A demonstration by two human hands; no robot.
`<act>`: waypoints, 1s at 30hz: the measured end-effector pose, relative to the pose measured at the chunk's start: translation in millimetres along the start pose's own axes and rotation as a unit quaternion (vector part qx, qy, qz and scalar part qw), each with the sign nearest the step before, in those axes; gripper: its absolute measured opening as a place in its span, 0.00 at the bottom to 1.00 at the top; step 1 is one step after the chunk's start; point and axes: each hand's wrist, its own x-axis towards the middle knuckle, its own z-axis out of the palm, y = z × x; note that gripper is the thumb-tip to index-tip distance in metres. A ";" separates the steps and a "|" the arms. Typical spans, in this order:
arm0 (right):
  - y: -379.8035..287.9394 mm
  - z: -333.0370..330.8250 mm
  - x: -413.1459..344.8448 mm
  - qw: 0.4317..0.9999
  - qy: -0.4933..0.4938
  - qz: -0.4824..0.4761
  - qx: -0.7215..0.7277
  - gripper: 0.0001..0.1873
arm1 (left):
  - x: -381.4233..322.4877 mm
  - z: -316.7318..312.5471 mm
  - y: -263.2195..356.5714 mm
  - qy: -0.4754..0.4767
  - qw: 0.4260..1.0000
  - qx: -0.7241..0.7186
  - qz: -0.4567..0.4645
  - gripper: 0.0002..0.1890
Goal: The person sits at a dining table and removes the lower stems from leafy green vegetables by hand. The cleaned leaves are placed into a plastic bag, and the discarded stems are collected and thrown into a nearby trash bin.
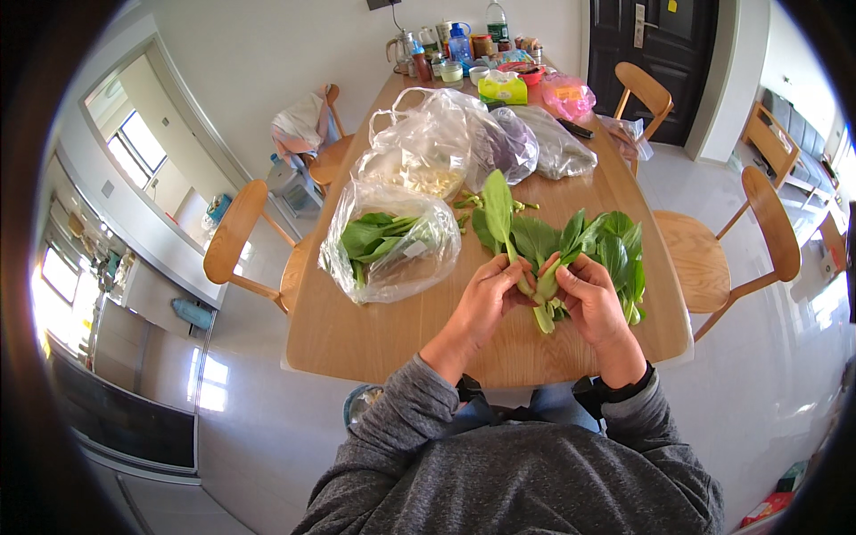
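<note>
Above the near side of the wooden table (401, 334), my left hand (491, 291) pinches a bok choy leaf (498, 207) by its pale stem; the blade points up and away. Close beside it, my right hand (592, 294) grips the bok choy head (548, 282) near its thick base. Both hands meet at the stems, and whether the leaf is still joined to the head cannot be told. Loose bok choy leaves (618, 254) lie behind and right of my hands, partly hidden by them. To the left, an opened clear plastic bag (428, 274) holds more leafy greens (374, 237).
Small green pieces (471, 200) lie beyond the leaves. Filled plastic bags (421, 140), a black-handled utensil (575, 128), a tissue pack (503, 88) and several bottles and jars (460, 43) occupy the far table. Wooden chairs (769, 234) flank it; a bin (361, 404) is below the near edge.
</note>
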 end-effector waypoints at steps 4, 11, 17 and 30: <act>-3.7 -1.6 -2.5 0.999 -0.020 0.032 -0.013 0.11 | 1.0 -6.7 4.8 0.038 0.997 0.046 -0.044 0.15; 6.4 -5.1 4.3 0.979 0.017 -0.018 -0.200 0.09 | 11.1 -17.2 -11.7 0.044 0.911 0.392 0.121 0.21; 8.3 -3.7 9.6 0.949 0.046 -0.066 -0.304 0.08 | 1.6 -8.5 -11.6 0.010 0.937 0.349 0.034 0.17; 16.4 18.0 -1.4 0.974 0.085 -0.119 -0.173 0.08 | 2.0 -3.4 -10.6 0.105 0.988 0.095 0.059 0.09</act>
